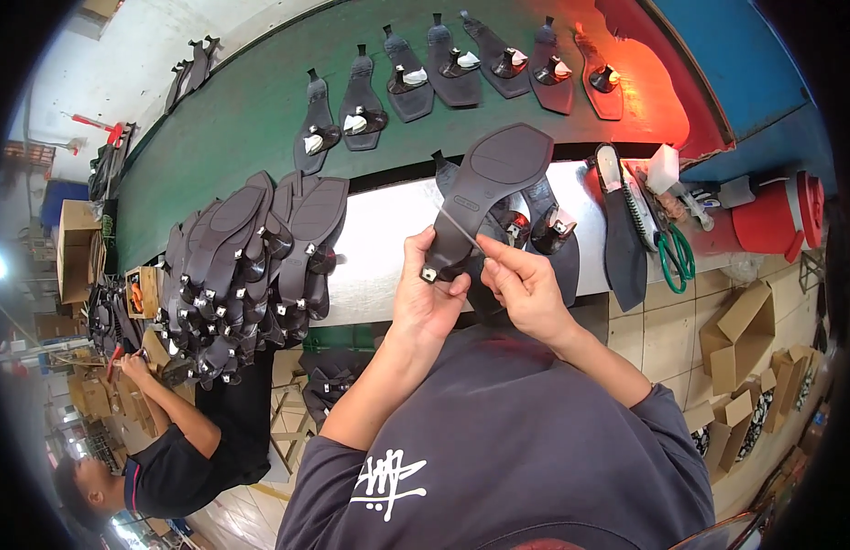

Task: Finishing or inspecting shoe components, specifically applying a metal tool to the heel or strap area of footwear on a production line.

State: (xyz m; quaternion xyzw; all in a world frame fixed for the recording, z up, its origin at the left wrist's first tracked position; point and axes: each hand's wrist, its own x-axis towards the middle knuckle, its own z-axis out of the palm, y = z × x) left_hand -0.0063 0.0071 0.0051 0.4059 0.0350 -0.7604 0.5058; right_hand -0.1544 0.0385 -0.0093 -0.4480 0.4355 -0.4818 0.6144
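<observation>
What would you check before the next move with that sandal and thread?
1. Left hand grips the sandal at its heel end: ok.
2. Right hand pinches the thread: ok.
3. Thread taut, not tangled: ok, it runs straight.
4. Sole faces up, in plain view: ok.
5. Scissors lie on the bench to the right: ok.
6. Stack of sandals steady: cannot tell.
</observation>
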